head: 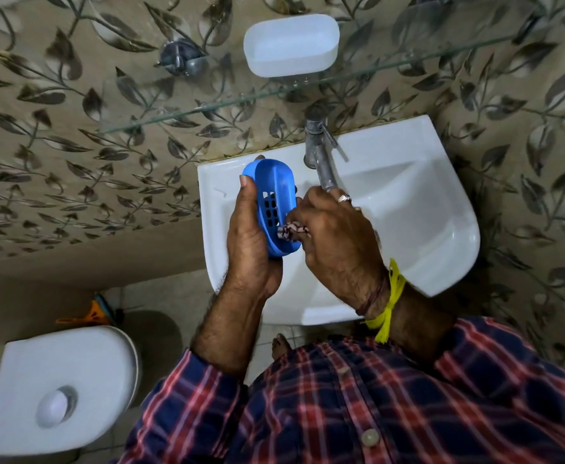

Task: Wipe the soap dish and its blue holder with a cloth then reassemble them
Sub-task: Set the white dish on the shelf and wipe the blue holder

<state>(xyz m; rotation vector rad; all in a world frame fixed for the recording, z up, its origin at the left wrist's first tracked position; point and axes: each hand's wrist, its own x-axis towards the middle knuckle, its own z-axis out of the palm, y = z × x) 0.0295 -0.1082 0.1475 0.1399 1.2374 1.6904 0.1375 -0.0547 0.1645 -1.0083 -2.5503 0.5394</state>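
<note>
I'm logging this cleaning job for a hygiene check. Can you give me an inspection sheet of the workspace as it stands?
Surface: white sink, basin bare; glass shelf above it.
Job's things: blue holder held over the sink; white soap dish apart on the shelf; patterned cloth pressed into the holder.
Clutter: orange item on the floor.
Hands: left hand grips the holder; right hand grips the cloth.
Cables: nothing seen.
Surroundings: leaf-patterned wall tiles, tap, toilet cistern.
</note>
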